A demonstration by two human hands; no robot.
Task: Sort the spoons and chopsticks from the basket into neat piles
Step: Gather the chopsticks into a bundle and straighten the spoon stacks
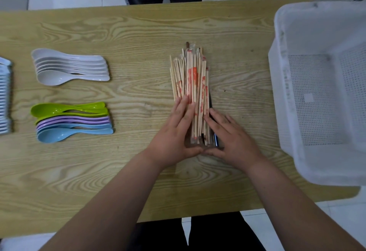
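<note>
So the wood desk point(138, 32) looks basically sorted: the white basket point(281, 92) at the right edge of the frame seems emptied. The chopsticks point(190, 76) lie in one bundle at centre, with white spoons point(67, 66) nested above coloured spoons point(69, 120) at left. Both hands are unclenched, left hand point(174, 129) and right hand point(231, 137) pressed flat against the bundle's sides, thumbs meeting at its near end, probably squaring it up.
</note>
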